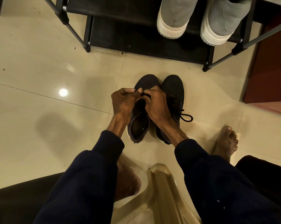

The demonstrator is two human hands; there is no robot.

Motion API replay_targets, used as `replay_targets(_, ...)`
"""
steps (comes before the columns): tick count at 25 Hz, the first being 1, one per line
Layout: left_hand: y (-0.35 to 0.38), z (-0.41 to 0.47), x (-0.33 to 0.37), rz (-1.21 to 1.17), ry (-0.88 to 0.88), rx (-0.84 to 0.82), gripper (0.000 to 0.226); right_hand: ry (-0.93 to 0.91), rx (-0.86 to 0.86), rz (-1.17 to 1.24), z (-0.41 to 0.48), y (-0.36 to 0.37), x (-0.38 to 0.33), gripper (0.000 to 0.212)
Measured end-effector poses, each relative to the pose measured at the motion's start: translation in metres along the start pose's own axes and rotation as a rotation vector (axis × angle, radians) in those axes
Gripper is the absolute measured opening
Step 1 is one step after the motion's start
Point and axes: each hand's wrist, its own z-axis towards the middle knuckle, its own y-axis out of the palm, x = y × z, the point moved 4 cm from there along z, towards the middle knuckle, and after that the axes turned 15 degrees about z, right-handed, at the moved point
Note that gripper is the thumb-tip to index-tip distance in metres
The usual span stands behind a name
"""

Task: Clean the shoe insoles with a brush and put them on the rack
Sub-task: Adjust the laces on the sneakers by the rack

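Two dark lace-up shoes stand side by side on the tiled floor, toes pointing away from me. Both my hands work at the left shoe [139, 126]. My left hand [123, 102] has its fingers curled at the shoe's lace area, and my right hand [156, 104] pinches the black lace there too. The left shoe's opening shows a dark insole [138, 125] inside. The right shoe [174, 89] is partly hidden by my right wrist, and its lace loop [186, 118] trails on the floor. The black shoe rack [146, 44] stands just beyond the shoes. No brush is in view.
A pair of grey boots with cream soles [172, 21] sits on the rack's upper shelf. My bare feet rest on the floor, one at the right [227, 139]. A beige plastic chair edge [162, 183] lies between my legs. A red-brown panel [272, 70] stands at the right.
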Motion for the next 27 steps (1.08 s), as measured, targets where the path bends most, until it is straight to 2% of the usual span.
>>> replay_targets(3, -0.001, 0.002, 0.001, 0.139, 0.106, -0.048, 0.025, 0.135, -0.063, 0.021, 0.003, 0.001, 0.009, 0.016)
replay_targets(6, -0.002, 0.006, 0.004, 0.252, 0.102, -0.070, 0.021, 0.295, -0.139, 0.145, 0.002, -0.002, 0.015, 0.020)
replay_targets(9, 0.000, 0.014, 0.008, 0.365, 0.095, -0.097, 0.025, 0.339, -0.132, 0.178, -0.001, -0.005, 0.014, 0.022)
replay_targets(12, -0.001, 0.019, 0.007, 0.379, 0.009, -0.091, 0.028, 0.226, -0.052, 0.119, -0.005, -0.007, 0.006, 0.016)
replay_targets(18, -0.002, 0.024, 0.011, 0.348, -0.112, -0.107, 0.033, -0.201, 0.047, -0.230, -0.021, 0.001, 0.000, 0.033)
replay_targets(23, -0.003, 0.026, 0.010, 0.291, -0.262, -0.114, 0.032, -0.230, 0.027, -0.359, -0.017, 0.004, -0.001, 0.027)
replay_targets(27, -0.006, 0.021, 0.009, 0.236, -0.304, -0.119, 0.027, -0.106, -0.055, -0.343, -0.018, -0.003, -0.003, 0.027)
